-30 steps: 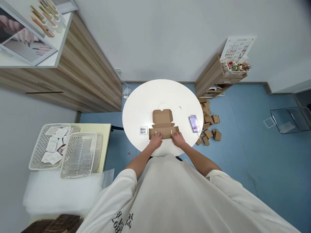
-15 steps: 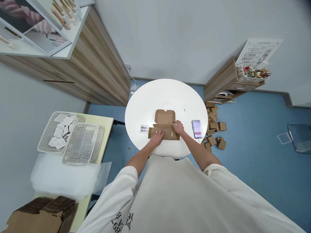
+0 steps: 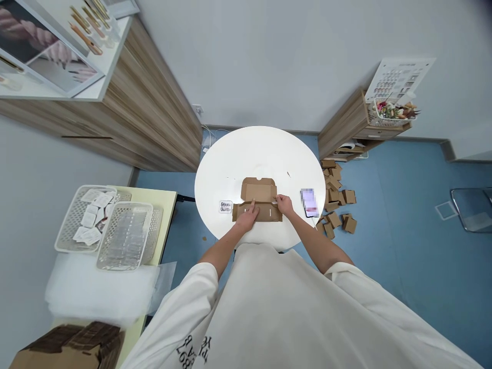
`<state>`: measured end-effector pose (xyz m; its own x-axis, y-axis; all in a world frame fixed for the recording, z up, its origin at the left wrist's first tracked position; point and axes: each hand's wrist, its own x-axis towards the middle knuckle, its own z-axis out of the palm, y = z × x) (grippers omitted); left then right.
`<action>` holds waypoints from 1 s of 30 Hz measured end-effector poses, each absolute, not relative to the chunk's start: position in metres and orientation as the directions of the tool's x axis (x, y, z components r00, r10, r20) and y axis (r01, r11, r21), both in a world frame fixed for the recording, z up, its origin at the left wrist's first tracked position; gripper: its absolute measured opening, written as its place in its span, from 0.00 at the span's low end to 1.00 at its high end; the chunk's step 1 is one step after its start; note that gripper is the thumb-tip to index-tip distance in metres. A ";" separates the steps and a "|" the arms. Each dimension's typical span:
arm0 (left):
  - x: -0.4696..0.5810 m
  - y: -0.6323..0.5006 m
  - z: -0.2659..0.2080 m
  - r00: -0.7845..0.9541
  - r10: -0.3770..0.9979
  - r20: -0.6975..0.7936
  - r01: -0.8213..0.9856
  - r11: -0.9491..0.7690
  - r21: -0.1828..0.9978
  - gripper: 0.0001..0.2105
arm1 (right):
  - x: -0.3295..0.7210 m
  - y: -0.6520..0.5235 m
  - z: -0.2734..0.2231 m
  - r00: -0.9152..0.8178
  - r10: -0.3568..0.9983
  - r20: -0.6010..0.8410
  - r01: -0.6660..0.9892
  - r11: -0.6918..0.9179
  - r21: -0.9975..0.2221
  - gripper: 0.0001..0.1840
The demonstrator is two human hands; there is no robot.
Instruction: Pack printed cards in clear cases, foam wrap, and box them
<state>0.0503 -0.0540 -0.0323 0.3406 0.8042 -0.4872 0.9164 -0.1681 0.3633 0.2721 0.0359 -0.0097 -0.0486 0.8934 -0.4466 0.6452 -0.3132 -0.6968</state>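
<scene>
An unfolded brown cardboard box (image 3: 259, 192) lies on the round white table (image 3: 261, 148), its notched lid panel on the far side. My left hand (image 3: 248, 218) rests on the near panel with its fingers stretched over the cardboard. At the right end of the crease, my right hand (image 3: 285, 205) has its fingers closed in a pinch on the box's edge flap. To the left of the box sits a small clear case (image 3: 225, 206) with dark-outlined pieces in it. A phone (image 3: 309, 202) with a blurred screen lies to the right, a cable at its lower end.
Many small cardboard boxes (image 3: 333, 189) are heaped on the blue floor right of the table. On a side table at left stand white baskets (image 3: 150, 225), one with packets, above a translucent plastic stack (image 3: 102, 287) and flattened cardboard (image 3: 65, 353). A wooden cabinet (image 3: 154, 113) stands behind.
My right hand has moved slightly down along the box's right edge. The left fingers have shifted up towards the crease, and the near part of the box looks a little more folded up.
</scene>
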 end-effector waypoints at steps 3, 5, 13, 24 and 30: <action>0.050 -0.055 -0.033 0.366 0.792 -0.489 0.908 -0.190 0.373 0.33 | 0.267 0.026 -0.006 -0.032 0.934 -0.357 0.763 -0.208 -0.613 0.20; 0.050 -0.057 -0.032 0.389 0.781 -0.488 0.903 -0.219 0.369 0.31 | 0.259 0.015 -0.003 -0.061 0.963 -0.264 0.843 -0.092 -0.529 0.17; 0.050 -0.061 -0.022 0.406 0.772 -0.490 0.900 -0.243 0.362 0.30 | 0.240 0.009 -0.008 0.033 0.967 -0.254 0.880 -0.149 -0.451 0.14; 0.046 -0.052 -0.015 0.394 0.731 -0.557 0.911 -0.233 0.339 0.33 | 0.243 0.050 -0.028 0.120 0.921 -0.372 0.717 -0.339 -0.609 0.19; 0.047 -0.049 -0.015 0.381 0.733 -0.563 0.918 -0.229 0.323 0.35 | 0.254 0.031 -0.022 0.116 0.917 -0.383 0.728 -0.340 -0.595 0.19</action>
